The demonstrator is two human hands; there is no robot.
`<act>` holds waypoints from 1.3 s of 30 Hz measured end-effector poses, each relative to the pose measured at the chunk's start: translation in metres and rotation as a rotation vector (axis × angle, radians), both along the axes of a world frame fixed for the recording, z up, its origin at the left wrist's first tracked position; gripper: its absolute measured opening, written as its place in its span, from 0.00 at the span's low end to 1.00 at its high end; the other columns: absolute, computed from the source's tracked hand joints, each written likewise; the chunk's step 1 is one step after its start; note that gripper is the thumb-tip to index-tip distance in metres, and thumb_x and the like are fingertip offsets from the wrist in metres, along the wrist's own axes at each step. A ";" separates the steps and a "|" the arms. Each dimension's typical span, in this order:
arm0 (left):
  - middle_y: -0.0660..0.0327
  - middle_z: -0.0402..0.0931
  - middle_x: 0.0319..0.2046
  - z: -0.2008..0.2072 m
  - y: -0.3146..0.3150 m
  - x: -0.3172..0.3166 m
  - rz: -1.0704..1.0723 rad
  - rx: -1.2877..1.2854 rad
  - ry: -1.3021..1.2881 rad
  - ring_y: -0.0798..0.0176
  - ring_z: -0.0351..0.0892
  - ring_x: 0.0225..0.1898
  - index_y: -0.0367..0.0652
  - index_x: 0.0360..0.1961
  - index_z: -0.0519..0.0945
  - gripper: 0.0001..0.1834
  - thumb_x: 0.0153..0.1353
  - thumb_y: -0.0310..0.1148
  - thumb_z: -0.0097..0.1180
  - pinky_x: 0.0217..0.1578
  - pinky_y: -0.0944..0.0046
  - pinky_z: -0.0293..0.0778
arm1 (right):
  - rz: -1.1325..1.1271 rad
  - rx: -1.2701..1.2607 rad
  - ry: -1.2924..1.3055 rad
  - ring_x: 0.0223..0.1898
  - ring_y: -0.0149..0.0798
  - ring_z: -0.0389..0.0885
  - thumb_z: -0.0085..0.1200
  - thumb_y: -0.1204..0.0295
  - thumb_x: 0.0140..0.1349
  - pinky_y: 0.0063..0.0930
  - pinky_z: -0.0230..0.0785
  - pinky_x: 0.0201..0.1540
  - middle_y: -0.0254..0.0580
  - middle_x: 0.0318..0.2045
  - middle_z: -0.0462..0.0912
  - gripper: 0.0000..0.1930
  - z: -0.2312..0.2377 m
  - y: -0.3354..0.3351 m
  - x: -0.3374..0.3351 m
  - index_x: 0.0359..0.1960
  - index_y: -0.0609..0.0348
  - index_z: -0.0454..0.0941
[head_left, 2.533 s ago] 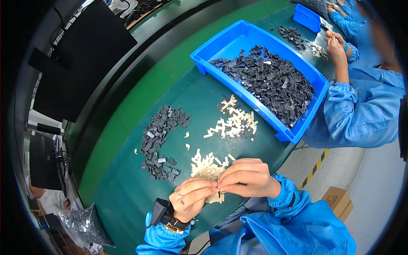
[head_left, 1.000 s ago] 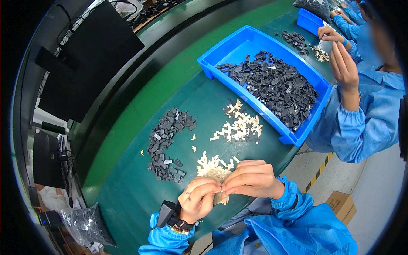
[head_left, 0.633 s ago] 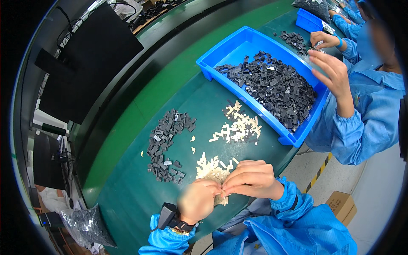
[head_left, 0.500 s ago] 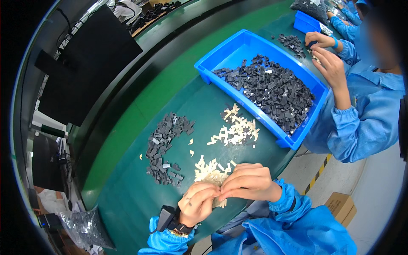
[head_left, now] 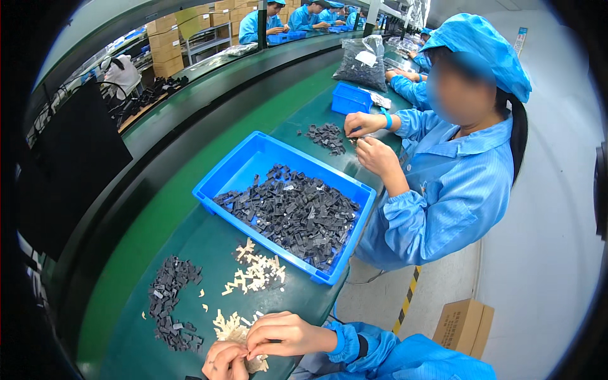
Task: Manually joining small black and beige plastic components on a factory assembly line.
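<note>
At the lower edge of the head view, my left hand (head_left: 226,361) and my right hand (head_left: 286,335) meet with fingertips pinched together. Whatever is between the fingers is too small and covered to name. Under and beside them lies a heap of small cream-coloured pieces (head_left: 228,325), partly hidden by the hands. A second scatter of cream pieces (head_left: 261,273), mixed with some black ones, lies farther off, against the blue tray (head_left: 231,226). To the left is a curved pile of small black pieces (head_left: 170,294). Many more black pieces (head_left: 301,215) fill much of the tray.
At my right, a co-worker (head_left: 443,183) in blue handles small pieces beside another black pile (head_left: 326,137). Beyond are a small blue bin (head_left: 350,100) and a filled clear bag (head_left: 361,66). A cardboard box (head_left: 461,326) stands on the floor; a dark panel (head_left: 69,171) rises left.
The view has swung up and to the right, so the table contents appear lower and farther left. My hands stay pinched together at the cream heap.
</note>
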State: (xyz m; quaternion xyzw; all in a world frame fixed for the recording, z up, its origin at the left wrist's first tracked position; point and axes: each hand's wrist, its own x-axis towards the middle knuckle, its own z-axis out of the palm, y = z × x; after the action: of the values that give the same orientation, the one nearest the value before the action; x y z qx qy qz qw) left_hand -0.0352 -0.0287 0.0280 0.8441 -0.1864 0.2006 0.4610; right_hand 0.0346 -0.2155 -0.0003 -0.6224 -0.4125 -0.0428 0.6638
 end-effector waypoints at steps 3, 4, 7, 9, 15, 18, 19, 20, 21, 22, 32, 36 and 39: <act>0.52 0.82 0.35 0.000 -0.002 0.001 0.023 0.014 -0.024 0.50 0.83 0.37 0.39 0.38 0.80 0.10 0.56 0.15 0.58 0.42 0.57 0.79 | -0.011 0.018 0.008 0.28 0.37 0.78 0.66 0.74 0.59 0.30 0.69 0.31 0.37 0.31 0.82 0.07 -0.003 0.002 0.000 0.33 0.61 0.79; 0.52 0.82 0.35 -0.001 -0.002 0.001 0.029 0.015 -0.025 0.50 0.83 0.37 0.39 0.38 0.80 0.10 0.56 0.15 0.58 0.42 0.57 0.79 | -0.006 0.018 0.007 0.28 0.37 0.78 0.66 0.74 0.59 0.30 0.69 0.31 0.37 0.31 0.82 0.07 -0.002 0.003 0.001 0.33 0.61 0.79; 0.52 0.82 0.35 -0.002 -0.003 0.002 0.044 0.000 -0.021 0.50 0.83 0.37 0.39 0.38 0.80 0.10 0.57 0.15 0.58 0.42 0.56 0.79 | -0.023 0.023 -0.006 0.27 0.36 0.77 0.65 0.75 0.59 0.29 0.69 0.30 0.36 0.31 0.81 0.07 -0.001 0.004 0.002 0.33 0.61 0.78; 0.51 0.82 0.35 0.000 -0.004 0.002 0.064 0.007 -0.024 0.49 0.83 0.38 0.38 0.38 0.80 0.09 0.57 0.15 0.58 0.42 0.56 0.79 | -0.033 0.006 -0.019 0.27 0.36 0.76 0.65 0.74 0.59 0.30 0.68 0.30 0.36 0.31 0.81 0.07 -0.003 0.006 0.002 0.33 0.60 0.78; 0.51 0.82 0.35 0.003 -0.005 0.002 0.097 0.006 -0.031 0.49 0.83 0.37 0.38 0.38 0.80 0.09 0.58 0.15 0.58 0.42 0.56 0.79 | -0.061 -0.038 -0.040 0.27 0.35 0.75 0.66 0.73 0.59 0.30 0.67 0.29 0.34 0.30 0.80 0.08 0.000 0.008 0.003 0.34 0.59 0.78; 0.52 0.81 0.35 0.002 -0.003 0.002 0.155 0.018 -0.017 0.49 0.82 0.37 0.38 0.37 0.81 0.07 0.58 0.17 0.59 0.41 0.57 0.79 | -0.011 -0.063 0.041 0.26 0.34 0.74 0.66 0.73 0.59 0.29 0.66 0.29 0.34 0.31 0.80 0.08 0.003 0.005 0.000 0.34 0.59 0.78; 0.52 0.81 0.35 0.003 -0.002 0.003 0.155 0.017 -0.018 0.49 0.82 0.37 0.38 0.37 0.81 0.07 0.58 0.17 0.59 0.41 0.57 0.79 | -0.011 -0.064 0.040 0.26 0.34 0.74 0.66 0.73 0.59 0.29 0.66 0.29 0.34 0.31 0.80 0.08 0.003 0.004 0.000 0.34 0.59 0.78; 0.52 0.81 0.35 0.003 -0.002 0.003 0.173 -0.014 0.015 0.49 0.82 0.37 0.39 0.37 0.81 0.07 0.59 0.17 0.59 0.40 0.57 0.79 | -0.021 -0.073 0.044 0.26 0.33 0.74 0.67 0.73 0.59 0.28 0.66 0.29 0.34 0.31 0.80 0.08 0.004 0.004 0.000 0.34 0.59 0.78; 0.52 0.81 0.34 0.004 -0.002 0.003 0.191 -0.043 0.047 0.50 0.82 0.36 0.39 0.36 0.81 0.06 0.59 0.18 0.59 0.40 0.57 0.79 | -0.030 -0.082 0.047 0.25 0.33 0.73 0.67 0.73 0.58 0.28 0.66 0.29 0.34 0.30 0.80 0.08 0.004 0.004 0.000 0.35 0.59 0.79; 0.52 0.81 0.34 0.003 -0.001 0.003 0.191 -0.043 0.046 0.50 0.82 0.36 0.39 0.36 0.81 0.06 0.59 0.18 0.59 0.40 0.57 0.79 | -0.029 -0.081 0.046 0.25 0.33 0.73 0.67 0.73 0.58 0.28 0.66 0.29 0.34 0.30 0.80 0.08 0.006 0.004 -0.001 0.35 0.59 0.79; 0.52 0.82 0.35 0.003 -0.004 0.004 0.125 -0.046 0.010 0.51 0.82 0.36 0.39 0.37 0.81 0.06 0.59 0.18 0.60 0.40 0.58 0.79 | -0.057 -0.055 -0.036 0.28 0.35 0.77 0.66 0.73 0.59 0.28 0.70 0.30 0.37 0.35 0.84 0.08 -0.001 0.006 0.005 0.39 0.60 0.82; 0.52 0.82 0.35 0.002 -0.004 0.003 0.135 -0.043 0.004 0.51 0.82 0.36 0.39 0.38 0.81 0.07 0.59 0.18 0.60 0.39 0.58 0.79 | -0.109 -0.092 -0.067 0.26 0.34 0.77 0.67 0.72 0.58 0.28 0.69 0.30 0.36 0.34 0.84 0.09 0.004 0.006 0.001 0.38 0.59 0.83; 0.52 0.82 0.35 0.002 -0.005 0.002 0.156 -0.001 -0.020 0.50 0.83 0.37 0.39 0.38 0.81 0.07 0.59 0.18 0.60 0.39 0.58 0.79 | -0.146 -0.075 -0.126 0.25 0.33 0.76 0.68 0.72 0.58 0.27 0.69 0.31 0.35 0.35 0.84 0.10 0.002 0.007 0.000 0.39 0.59 0.83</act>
State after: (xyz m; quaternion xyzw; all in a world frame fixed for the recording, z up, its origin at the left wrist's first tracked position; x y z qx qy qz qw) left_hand -0.0328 -0.0335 0.0302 0.8538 -0.1244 0.2443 0.4425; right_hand 0.0350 -0.2085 0.0020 -0.6711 -0.4083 -0.1149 0.6080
